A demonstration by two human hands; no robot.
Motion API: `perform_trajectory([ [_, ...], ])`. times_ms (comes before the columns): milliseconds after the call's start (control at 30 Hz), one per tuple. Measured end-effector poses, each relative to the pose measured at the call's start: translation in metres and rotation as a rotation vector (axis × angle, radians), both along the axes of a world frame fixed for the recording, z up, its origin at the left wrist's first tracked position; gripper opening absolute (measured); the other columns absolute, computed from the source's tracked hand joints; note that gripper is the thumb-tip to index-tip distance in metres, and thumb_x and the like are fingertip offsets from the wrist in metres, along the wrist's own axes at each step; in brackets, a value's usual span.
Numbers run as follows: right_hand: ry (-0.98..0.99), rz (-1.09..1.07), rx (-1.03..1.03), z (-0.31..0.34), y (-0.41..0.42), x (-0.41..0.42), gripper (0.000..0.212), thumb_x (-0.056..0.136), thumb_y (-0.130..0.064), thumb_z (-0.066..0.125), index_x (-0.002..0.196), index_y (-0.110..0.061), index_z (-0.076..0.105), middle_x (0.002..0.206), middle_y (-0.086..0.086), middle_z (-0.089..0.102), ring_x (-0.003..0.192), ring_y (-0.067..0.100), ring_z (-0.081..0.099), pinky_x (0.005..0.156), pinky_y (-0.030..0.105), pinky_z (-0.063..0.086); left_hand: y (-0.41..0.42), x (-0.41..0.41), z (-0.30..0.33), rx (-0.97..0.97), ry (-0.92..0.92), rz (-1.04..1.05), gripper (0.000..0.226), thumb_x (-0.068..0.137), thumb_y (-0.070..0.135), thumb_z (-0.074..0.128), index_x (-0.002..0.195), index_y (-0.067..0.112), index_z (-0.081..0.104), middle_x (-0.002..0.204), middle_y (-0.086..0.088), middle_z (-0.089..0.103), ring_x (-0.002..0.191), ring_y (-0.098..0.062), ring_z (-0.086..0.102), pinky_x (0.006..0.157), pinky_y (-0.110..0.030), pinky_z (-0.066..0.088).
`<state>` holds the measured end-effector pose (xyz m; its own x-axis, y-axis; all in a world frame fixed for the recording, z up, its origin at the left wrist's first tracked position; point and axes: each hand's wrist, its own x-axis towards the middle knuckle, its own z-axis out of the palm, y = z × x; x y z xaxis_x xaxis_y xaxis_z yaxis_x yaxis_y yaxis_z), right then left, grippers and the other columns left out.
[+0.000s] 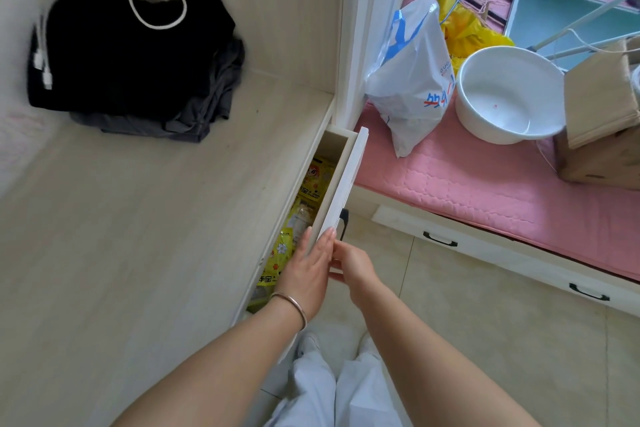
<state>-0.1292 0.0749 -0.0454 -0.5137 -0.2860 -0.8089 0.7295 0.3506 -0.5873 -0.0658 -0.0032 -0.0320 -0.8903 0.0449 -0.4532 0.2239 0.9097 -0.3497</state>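
Beneath the pale wardrobe shelf, the drawer front stands slightly ajar. The left hand lies flat, fingers together, along its top edge, while the right hand grips its outer side.

The left hand lies flat against the part-open drawer front, the right hand grips its near end, and yellow packets lie inside.

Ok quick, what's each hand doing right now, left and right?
Left hand: open, straight fingers resting on the drawer front.
Right hand: closed, fingers curled round the drawer front's near edge.
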Motion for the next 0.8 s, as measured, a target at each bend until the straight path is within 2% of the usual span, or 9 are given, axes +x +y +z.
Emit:
perform_trajectory([
  [67,-0.009,-0.028,-0.013,-0.001,-0.005,-0.001,0.028,0.094,-0.017,0.040,0.079,-0.020,0.063,0.082,0.000,0.063,0.079,0.015,0.058,0.082,0.034,0.044,-0.003,0.001,-0.001,-0.049,0.001,-0.028,0.060,0.100,0.022,0.021,0.145,-0.006,-0.006,0.157,-0.019,-0.016,0.144,-0.029,-0.024,0.104,-0.050,-0.023],
  [133,-0.001,-0.035,-0.019,-0.003,-0.011,-0.001,0.029,0.096,-0.022,0.036,0.080,-0.022,0.061,0.082,-0.003,0.063,0.077,0.011,0.057,0.079,0.031,0.041,-0.007,0.002,-0.002,-0.083,0.005,-0.034,0.059,0.100,0.023,0.021,0.146,-0.007,-0.003,0.157,-0.020,-0.013,0.144,-0.030,-0.023,0.104,-0.048,-0.023],
  [233,0.004,0.009,0.014,0.001,-0.020,-0.004,0.032,0.096,-0.032,0.034,0.097,-0.018,0.063,0.103,0.002,0.067,0.092,0.015,0.059,0.073,0.027,0.041,-0.014,0.002,-0.003,-0.113,-0.001,-0.039,0.059,0.100,0.023,0.020,0.146,-0.008,-0.001,0.157,-0.022,-0.008,0.145,-0.031,-0.020,0.104,-0.047,-0.023],
  [333,-0.008,0.048,0.023,0.002,-0.031,-0.005,0.045,0.097,-0.040,0.032,0.118,-0.012,0.061,0.126,0.007,0.062,0.112,0.020,0.056,0.087,0.030,0.036,-0.018,0.005,0.000,-0.214,-0.047,-0.100,0.059,0.100,0.025,0.019,0.146,-0.008,0.000,0.157,-0.024,-0.004,0.145,-0.035,-0.017,0.102,-0.047,-0.023],
  [400,-0.014,0.077,0.002,0.003,-0.038,-0.005,0.057,0.098,-0.048,0.029,0.128,-0.009,0.057,0.133,0.007,0.057,0.122,0.019,0.052,0.094,0.030,0.033,-0.021,0.006,0.002,-0.285,-0.095,-0.163,0.059,0.101,0.025,0.019,0.146,-0.009,0.004,0.157,-0.026,-0.002,0.145,-0.038,-0.014,0.103,-0.048,-0.022],
  [533,-0.027,0.064,-0.015,0.005,-0.055,-0.004,0.066,0.095,-0.057,0.031,0.133,-0.008,0.052,0.137,0.008,0.054,0.126,0.019,0.050,0.098,0.029,0.031,-0.029,0.003,0.008,-0.421,-0.195,-0.279,0.055,0.100,0.029,0.026,0.145,-0.003,0.026,0.156,-0.027,0.010,0.144,-0.044,-0.006,0.097,-0.055,-0.026],
  [633,-0.034,0.077,-0.004,0.005,-0.065,-0.005,0.067,0.093,-0.058,0.035,0.134,-0.007,0.051,0.139,0.011,0.053,0.129,0.022,0.048,0.102,0.030,0.031,-0.036,0.000,0.010,-0.481,-0.285,-0.359,0.057,0.100,0.034,0.026,0.146,0.001,0.025,0.157,-0.023,0.011,0.144,-0.045,-0.007,0.113,-0.056,-0.017],
  [733,-0.049,0.085,-0.010,0.003,-0.073,-0.006,0.065,0.093,-0.055,0.040,0.136,-0.007,0.049,0.139,0.010,0.052,0.133,0.022,0.045,0.099,0.027,0.031,-0.040,-0.002,0.014,-0.496,-0.344,-0.401,0.058,0.100,0.033,0.026,0.147,0.000,0.021,0.157,-0.020,0.012,0.144,-0.044,-0.006,0.116,-0.056,-0.009],
  [800,-0.048,0.076,-0.013,0.002,-0.078,-0.005,0.060,0.092,-0.055,0.045,0.129,-0.009,0.055,0.125,0.008,0.058,0.126,0.021,0.050,0.091,0.024,0.031,-0.041,-0.002,0.016,-0.514,-0.347,-0.413,0.058,0.100,0.032,0.026,0.147,-0.002,0.018,0.157,-0.021,0.012,0.144,-0.044,-0.005,0.116,-0.057,-0.007],
])
